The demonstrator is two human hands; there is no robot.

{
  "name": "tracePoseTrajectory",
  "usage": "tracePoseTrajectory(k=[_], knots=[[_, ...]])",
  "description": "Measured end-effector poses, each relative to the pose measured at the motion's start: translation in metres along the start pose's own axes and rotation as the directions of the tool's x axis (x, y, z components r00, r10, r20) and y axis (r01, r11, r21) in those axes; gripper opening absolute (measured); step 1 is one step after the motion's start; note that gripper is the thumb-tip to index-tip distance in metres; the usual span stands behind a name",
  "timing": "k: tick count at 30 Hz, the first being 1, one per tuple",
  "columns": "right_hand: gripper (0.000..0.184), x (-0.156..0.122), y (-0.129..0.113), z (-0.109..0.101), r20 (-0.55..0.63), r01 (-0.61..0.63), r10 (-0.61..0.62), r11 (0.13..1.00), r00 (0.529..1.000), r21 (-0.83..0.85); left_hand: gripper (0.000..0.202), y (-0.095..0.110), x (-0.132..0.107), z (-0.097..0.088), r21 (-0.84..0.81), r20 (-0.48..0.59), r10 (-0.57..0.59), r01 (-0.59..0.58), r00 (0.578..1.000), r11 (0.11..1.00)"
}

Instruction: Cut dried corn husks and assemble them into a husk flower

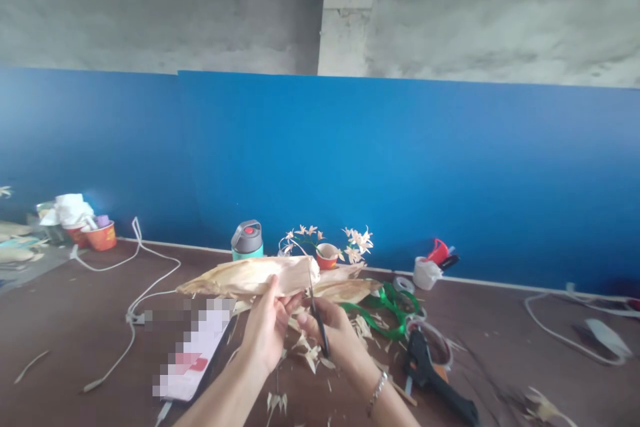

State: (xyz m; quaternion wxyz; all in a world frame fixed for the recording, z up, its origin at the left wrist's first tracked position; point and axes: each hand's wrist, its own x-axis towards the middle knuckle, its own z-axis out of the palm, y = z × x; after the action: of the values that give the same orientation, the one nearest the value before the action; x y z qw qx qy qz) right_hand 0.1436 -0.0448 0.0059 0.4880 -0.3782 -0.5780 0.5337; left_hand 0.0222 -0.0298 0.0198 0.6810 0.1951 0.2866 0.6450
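A pale, dry corn husk (250, 276) lies lengthwise in my left hand (270, 327), pinched between thumb and fingers. My right hand (333, 330) grips a pair of scissors (320, 327) with dark handles. Their blades point upward at the husk's right end; whether they are cutting through it I cannot tell. Below my hands, cut husk pieces (311, 355) are scattered on the brown table. More dry husks (345, 290) lie just behind my right hand.
A phone (200, 353) lies to the left, beside a white cable (135, 307). A teal bottle (247, 241), a red cup (327, 257) and husk flowers (357, 243) stand behind. Green ribbon (395, 310) and a black glue gun (435, 373) are at right. A blue partition (325, 160) bounds the table's back.
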Motion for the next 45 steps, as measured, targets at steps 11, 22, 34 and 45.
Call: tracePoseTrajectory(k=[11, 22, 34, 45], knots=[[0.035, 0.001, 0.022, 0.004, -0.237, -0.096, 0.072, 0.991, 0.969, -0.092, 0.021, -0.004, 0.004, -0.001, -0.018, -0.042, 0.082, -0.082, 0.996, 0.996], [0.038, 0.004, 0.019, -0.005, -0.241, -0.077, 0.052, 0.992, 0.969, -0.097, 0.024, -0.010, 0.000, -0.007, 0.162, 0.014, 0.042, -0.044, 0.999, 0.986], [0.032, 0.006, 0.016, -0.010, -0.264, -0.113, 0.072, 0.983, 0.962, -0.144, 0.023, -0.015, 0.006, -0.012, 0.148, 0.058, -0.013, 0.004, 0.998, 0.989], [0.031, 0.004, 0.018, -0.010, -0.307, -0.262, 0.173, 0.924, 0.936, -0.277, 0.014, -0.018, 0.024, -0.024, 0.189, -0.135, 0.016, 0.010, 0.991, 0.982]])
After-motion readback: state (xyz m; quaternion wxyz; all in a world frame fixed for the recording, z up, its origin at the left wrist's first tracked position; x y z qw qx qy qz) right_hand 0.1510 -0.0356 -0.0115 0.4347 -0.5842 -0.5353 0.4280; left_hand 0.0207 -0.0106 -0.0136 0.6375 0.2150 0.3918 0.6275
